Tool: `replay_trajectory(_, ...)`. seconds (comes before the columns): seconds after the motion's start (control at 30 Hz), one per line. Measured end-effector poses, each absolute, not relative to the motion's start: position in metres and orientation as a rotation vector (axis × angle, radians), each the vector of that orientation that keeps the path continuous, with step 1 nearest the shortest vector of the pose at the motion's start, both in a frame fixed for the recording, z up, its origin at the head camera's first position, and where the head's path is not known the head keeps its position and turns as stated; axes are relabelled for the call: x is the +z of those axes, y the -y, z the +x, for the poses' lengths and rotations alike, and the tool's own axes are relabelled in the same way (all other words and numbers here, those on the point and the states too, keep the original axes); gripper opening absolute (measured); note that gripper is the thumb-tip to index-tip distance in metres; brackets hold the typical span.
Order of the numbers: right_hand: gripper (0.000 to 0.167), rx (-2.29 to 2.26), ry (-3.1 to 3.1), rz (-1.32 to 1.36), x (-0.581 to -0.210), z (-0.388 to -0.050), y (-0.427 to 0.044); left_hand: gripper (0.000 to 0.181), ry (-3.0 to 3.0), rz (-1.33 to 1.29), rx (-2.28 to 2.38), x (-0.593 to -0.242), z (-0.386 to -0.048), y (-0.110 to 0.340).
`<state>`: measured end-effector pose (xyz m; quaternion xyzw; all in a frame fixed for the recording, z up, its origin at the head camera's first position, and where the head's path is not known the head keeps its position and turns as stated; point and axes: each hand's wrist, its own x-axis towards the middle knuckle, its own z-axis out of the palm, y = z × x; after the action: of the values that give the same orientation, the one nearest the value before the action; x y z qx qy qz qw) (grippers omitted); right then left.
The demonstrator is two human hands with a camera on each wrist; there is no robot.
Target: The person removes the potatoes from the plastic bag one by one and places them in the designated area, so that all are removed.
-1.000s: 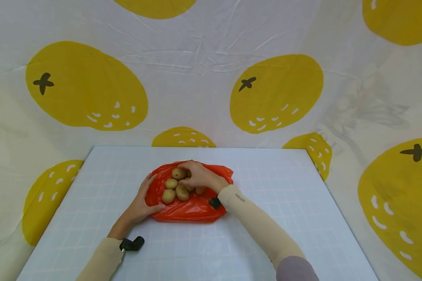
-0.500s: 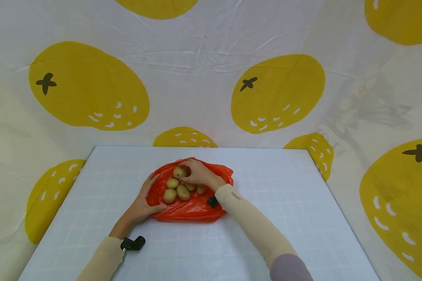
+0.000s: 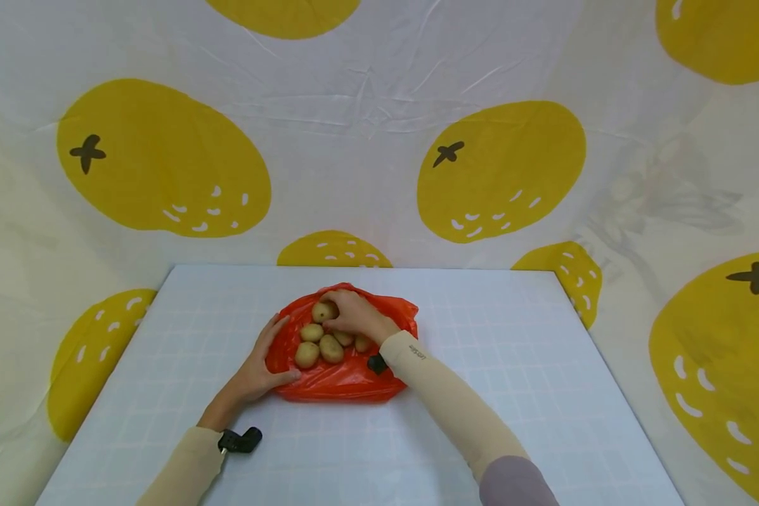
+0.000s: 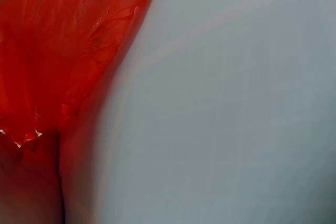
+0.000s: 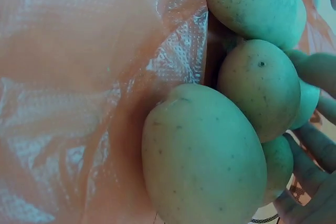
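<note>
Head view: see left hand (image 3: 253,372) spread wide against red bag (image 3: 332,391), right hand (image 3: 356,314) pinching far potato (image 3: 320,312); could roll neighbouring potatoes (image 3: 312,332) loose if tugging too hard.

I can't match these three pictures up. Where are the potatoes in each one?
Head view: the potatoes sit clustered just below and left of the picture's middle.
Left wrist view: no potato that I can make out.
Right wrist view: large, from the top right down to the bottom centre.
Shared landmark: the red plastic bag, under the potatoes in the head view, at left in both wrist views.
</note>
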<state>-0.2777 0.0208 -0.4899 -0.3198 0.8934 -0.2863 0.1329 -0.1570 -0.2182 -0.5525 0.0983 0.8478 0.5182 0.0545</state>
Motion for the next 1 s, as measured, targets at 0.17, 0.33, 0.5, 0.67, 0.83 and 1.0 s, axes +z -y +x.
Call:
replay_trajectory(0.17, 0.047, -0.799, -2.645, -0.899, -0.493, -0.277, -0.016, 0.11, -2.581, 0.293, 1.562, -0.553, -0.156, 0.219)
replay_trajectory(0.33, 0.048, -0.801, -2.672, -0.885, -0.498, -0.277, -0.015, 0.109, -2.572, 0.303, 1.575, -0.555, -0.155, 0.218)
replay_trajectory(0.5, 0.048, -0.846, -2.689, -0.884, -0.5, -0.279, -0.016, 0.109, -2.572, 0.295, 1.575, -0.554, -0.156, 0.217)
replay_trajectory(0.67, 0.05, -0.9, -2.687, -0.878, -0.497, -0.277, -0.018, 0.109, -2.569, 0.305, 1.575, -0.554, -0.158, 0.217)
replay_trajectory(0.83, 0.051, -0.976, -2.68, -0.85, -0.49, -0.27, -0.018, 0.109, -2.558, 0.292, 1.582, -0.555, -0.158, 0.218)
replay_trajectory(1.0, 0.05, -1.098, -2.644, -0.796, -0.482, -0.261, -0.016, 0.106, -2.544, 0.304, 1.614, -0.554, -0.157, 0.219)
